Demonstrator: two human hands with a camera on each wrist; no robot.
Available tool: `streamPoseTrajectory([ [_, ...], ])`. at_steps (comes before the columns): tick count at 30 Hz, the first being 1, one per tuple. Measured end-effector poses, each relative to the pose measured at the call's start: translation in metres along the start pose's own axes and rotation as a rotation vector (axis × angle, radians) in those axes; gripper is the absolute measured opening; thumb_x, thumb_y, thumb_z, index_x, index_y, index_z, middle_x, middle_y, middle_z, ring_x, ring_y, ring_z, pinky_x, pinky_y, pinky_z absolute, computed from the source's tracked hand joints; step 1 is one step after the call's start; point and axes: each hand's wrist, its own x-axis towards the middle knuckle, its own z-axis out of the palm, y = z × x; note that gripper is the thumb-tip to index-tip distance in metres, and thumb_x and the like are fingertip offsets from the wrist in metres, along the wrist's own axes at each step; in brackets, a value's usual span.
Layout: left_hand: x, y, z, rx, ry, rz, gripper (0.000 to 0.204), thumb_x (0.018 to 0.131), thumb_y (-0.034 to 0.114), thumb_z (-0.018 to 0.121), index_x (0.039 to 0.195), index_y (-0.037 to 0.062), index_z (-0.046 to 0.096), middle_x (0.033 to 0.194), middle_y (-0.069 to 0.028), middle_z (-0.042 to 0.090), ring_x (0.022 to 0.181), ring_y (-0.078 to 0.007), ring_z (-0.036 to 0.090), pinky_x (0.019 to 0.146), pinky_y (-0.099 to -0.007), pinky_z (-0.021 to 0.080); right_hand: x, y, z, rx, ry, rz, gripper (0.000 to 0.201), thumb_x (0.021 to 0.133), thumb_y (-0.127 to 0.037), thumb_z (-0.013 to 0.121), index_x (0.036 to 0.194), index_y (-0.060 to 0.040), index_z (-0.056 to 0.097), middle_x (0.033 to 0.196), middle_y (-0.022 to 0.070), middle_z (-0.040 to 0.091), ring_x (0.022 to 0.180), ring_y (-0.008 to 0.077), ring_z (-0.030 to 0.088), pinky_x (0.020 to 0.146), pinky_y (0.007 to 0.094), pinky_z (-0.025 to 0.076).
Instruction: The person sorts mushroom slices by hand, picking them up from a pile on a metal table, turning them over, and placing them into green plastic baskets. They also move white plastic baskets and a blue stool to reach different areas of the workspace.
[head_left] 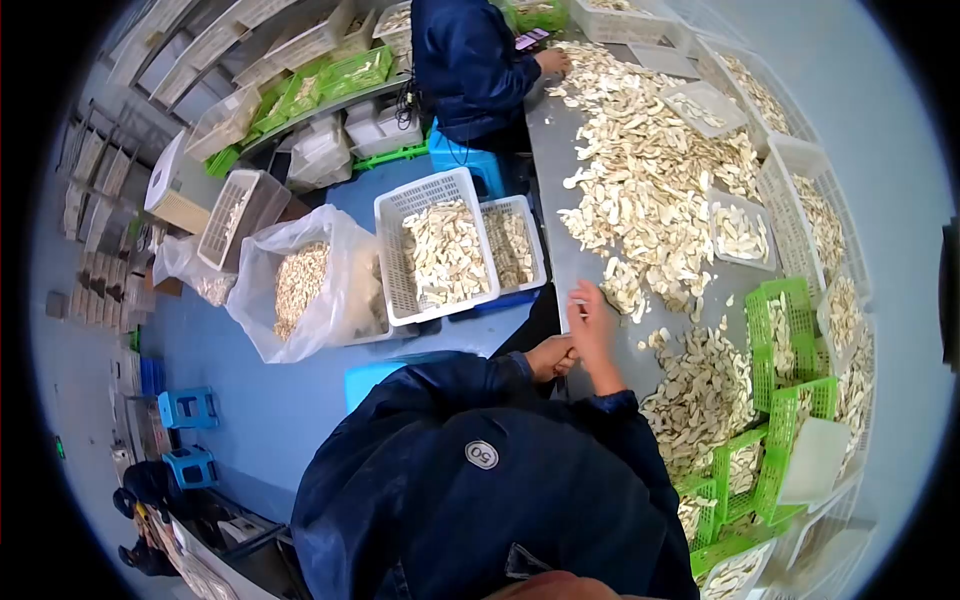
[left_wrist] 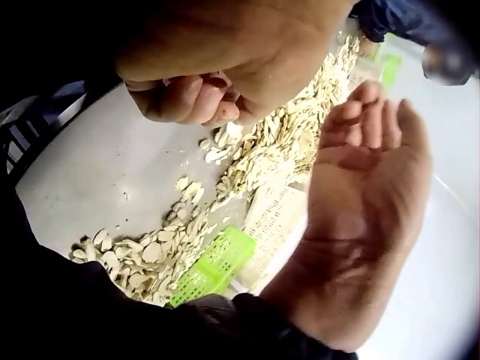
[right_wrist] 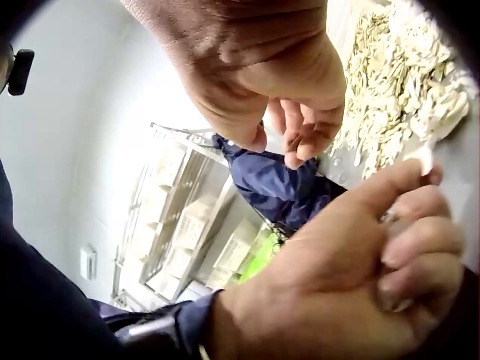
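Observation:
My left hand [head_left: 550, 358] is curled beside the table's near edge. In the right wrist view a small pale slice [right_wrist: 426, 158] shows at the tips of its thumb and forefinger, apparently pinched there. My right hand [head_left: 592, 330] is raised close next to it over the table; in the left wrist view its palm [left_wrist: 360, 195] is bare and the fingers bend loosely. Just beyond the hands, a large heap of pale dried slices [head_left: 655, 190] covers the grey table [head_left: 570, 270]. A second, darker heap of slices [head_left: 700, 400] lies by my right forearm.
Green baskets [head_left: 790, 320] and white crates [head_left: 800, 200] of slices line the table's right side. To the left stand a white basket [head_left: 395, 250] of slices and a lined bag [head_left: 355, 290]. Another person in dark blue [head_left: 465, 70] works at the far end, reaching into the heap.

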Motion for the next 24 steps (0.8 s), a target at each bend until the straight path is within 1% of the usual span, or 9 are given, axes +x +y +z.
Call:
streamPoseTrajectory([
  [3, 0.0, 0.004, -0.006, -0.092, 0.039, -0.033, 0.016, 0.096, 0.027, 0.05, 0.084, 0.0161, 0.05, 0.062, 0.0067, 0.039, 0.043, -0.0031, 0.028, 0.037, -0.0193, 0.021, -0.011, 0.03, -0.021, -0.195, 0.138, 0.04, 0.042, 0.088, -0.014, 0.059, 0.128, -0.0035, 0.047, 0.105, 0.0119, 0.061, 0.086, 0.0193, 0.06, 0.074, 0.0318, 0.05],
  [6, -0.007, 0.005, 0.004, -0.066, 0.072, 0.011, 0.019, 0.096, 0.026, 0.05, 0.08, 0.0157, 0.047, 0.064, 0.0064, 0.04, 0.045, -0.0032, 0.029, 0.039, -0.0189, 0.022, -0.032, 0.049, -0.035, -0.088, 0.194, 0.153, 0.043, 0.088, -0.014, 0.06, 0.127, -0.003, 0.047, 0.109, 0.0138, 0.06, 0.09, 0.019, 0.059, 0.076, 0.0307, 0.049],
  [9, 0.002, -0.002, 0.005, -0.057, -0.016, 0.011, 0.018, 0.097, 0.025, 0.05, 0.082, 0.0149, 0.048, 0.064, 0.0065, 0.04, 0.045, -0.0033, 0.029, 0.04, -0.0204, 0.02, -0.048, 0.082, -0.041, 0.16, 0.099, 0.343, 0.04, 0.087, -0.014, 0.061, 0.124, -0.0018, 0.05, 0.106, 0.0136, 0.061, 0.089, 0.0162, 0.059, 0.076, 0.0291, 0.048],
  [10, -0.002, 0.0, 0.013, -0.012, 0.022, 0.005, 0.016, 0.097, 0.026, 0.05, 0.086, 0.014, 0.051, 0.064, 0.007, 0.04, 0.045, -0.0028, 0.029, 0.041, -0.0217, 0.018, -0.053, 0.081, -0.043, 0.116, 0.073, 0.357, 0.03, 0.088, -0.015, 0.06, 0.114, -0.0002, 0.057, 0.096, 0.0102, 0.064, 0.084, 0.0139, 0.059, 0.073, 0.0279, 0.048],
  [14, -0.006, -0.006, 0.021, -0.005, 0.023, -0.004, 0.015, 0.097, 0.028, 0.053, 0.096, 0.0127, 0.055, 0.066, 0.0077, 0.042, 0.045, -0.0016, 0.03, 0.041, -0.0216, 0.018, -0.061, 0.08, -0.049, -0.063, 0.043, 0.248, 0.019, 0.09, -0.017, 0.058, 0.098, -0.0001, 0.065, 0.078, 0.0026, 0.063, 0.069, 0.011, 0.056, 0.063, 0.0257, 0.046],
  [17, -0.006, -0.016, 0.011, -0.04, -0.005, 0.003, 0.016, 0.096, 0.027, 0.053, 0.1, 0.0114, 0.056, 0.067, 0.008, 0.043, 0.047, -0.001, 0.031, 0.042, -0.0208, 0.02, -0.065, 0.089, -0.048, 0.092, 0.015, 0.413, 0.02, 0.09, -0.017, 0.058, 0.097, 0.0008, 0.065, 0.077, 0.0024, 0.063, 0.068, 0.0084, 0.055, 0.06, 0.024, 0.044],
  [20, -0.009, -0.024, 0.0, -0.009, 0.007, 0.022, 0.016, 0.096, 0.025, 0.054, 0.103, 0.0105, 0.057, 0.068, 0.0074, 0.044, 0.05, -0.001, 0.034, 0.044, -0.02, 0.022, -0.068, 0.105, -0.046, -0.011, -0.06, 0.413, 0.022, 0.093, -0.019, 0.055, 0.1, 0.0004, 0.063, 0.076, 0.0026, 0.063, 0.067, 0.0075, 0.057, 0.057, 0.0219, 0.044],
  [23, -0.008, -0.031, -0.012, -0.15, 0.01, 0.148, 0.014, 0.095, 0.023, 0.054, 0.1, 0.0107, 0.057, 0.069, 0.0061, 0.045, 0.052, -0.0017, 0.035, 0.045, -0.0196, 0.024, -0.067, 0.089, -0.036, 0.107, -0.007, 0.53, 0.022, 0.094, -0.021, 0.053, 0.102, -0.0012, 0.06, 0.076, 0.0036, 0.063, 0.067, 0.0083, 0.06, 0.054, 0.0212, 0.046],
  [24, -0.008, -0.028, -0.011, -0.155, 0.04, 0.135, 0.012, 0.095, 0.022, 0.053, 0.096, 0.0105, 0.057, 0.07, 0.0054, 0.045, 0.052, -0.0023, 0.035, 0.045, -0.0197, 0.024, -0.069, 0.103, -0.035, 0.151, -0.028, 0.53, 0.023, 0.096, -0.023, 0.05, 0.103, -0.0025, 0.057, 0.076, 0.0054, 0.064, 0.064, 0.0099, 0.062, 0.051, 0.0213, 0.046],
])
